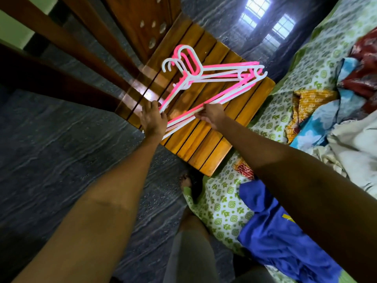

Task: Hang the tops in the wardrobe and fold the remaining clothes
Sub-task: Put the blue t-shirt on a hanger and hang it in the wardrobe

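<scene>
Both arms out over the slatted wooden tabletop at the end of the bed, and I'm on the bundle of pink and white plastic hangers lying there, hooks pointing away from me toward the carved wooden panel. These look light and stiff, smooth plastic, so I judge they'll slide on each other and snag hook in hook; best taken by the long bottom bars, all together, rather than by one hook. My left hand lies on the near corner of the bundle, back of the hand up, fingers curled down around the corner where the bars meet, so that grip looks closed on the hangers, though I can't see the fingertips underneath. My right hand is further along the bottom bars, fingers and thumb pinched round a white bar, grip clamped on it. The clothes wait on the bed to my right: a blue garment nearest me, then a heap with an orange printed piece, light blue cloth, cream cloth and a dark red one further up. Nothing is on a hanger yet.
</scene>
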The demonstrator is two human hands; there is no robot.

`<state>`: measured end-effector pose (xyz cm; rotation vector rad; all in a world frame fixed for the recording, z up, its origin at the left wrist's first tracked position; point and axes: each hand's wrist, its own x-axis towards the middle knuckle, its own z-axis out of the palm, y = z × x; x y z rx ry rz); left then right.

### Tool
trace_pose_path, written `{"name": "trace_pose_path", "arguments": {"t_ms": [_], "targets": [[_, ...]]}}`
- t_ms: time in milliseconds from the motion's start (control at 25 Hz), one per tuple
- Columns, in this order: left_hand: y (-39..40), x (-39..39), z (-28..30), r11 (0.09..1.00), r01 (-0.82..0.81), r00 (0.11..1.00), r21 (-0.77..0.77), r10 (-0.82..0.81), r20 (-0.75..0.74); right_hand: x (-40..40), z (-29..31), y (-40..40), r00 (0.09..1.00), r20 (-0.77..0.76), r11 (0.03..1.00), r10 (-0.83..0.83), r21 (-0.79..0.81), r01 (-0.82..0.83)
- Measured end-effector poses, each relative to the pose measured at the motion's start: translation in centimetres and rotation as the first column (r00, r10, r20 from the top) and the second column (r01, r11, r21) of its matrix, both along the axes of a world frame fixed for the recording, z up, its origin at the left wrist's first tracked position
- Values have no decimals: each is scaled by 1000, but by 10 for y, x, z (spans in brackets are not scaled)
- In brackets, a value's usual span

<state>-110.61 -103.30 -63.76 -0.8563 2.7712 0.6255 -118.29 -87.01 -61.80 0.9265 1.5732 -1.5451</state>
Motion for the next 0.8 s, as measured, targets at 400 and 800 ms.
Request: {"name": "trace_pose_path", "arguments": {"t_ms": [400,800], "targets": [[35,20,43,988,-43,996,145,54,-67,22,37,30,987,-162,998,-21,-66,10],[140,84,88,947,107,994,302,-101,-36,108,85,183,885,-203,441,419,897,-3]]}}
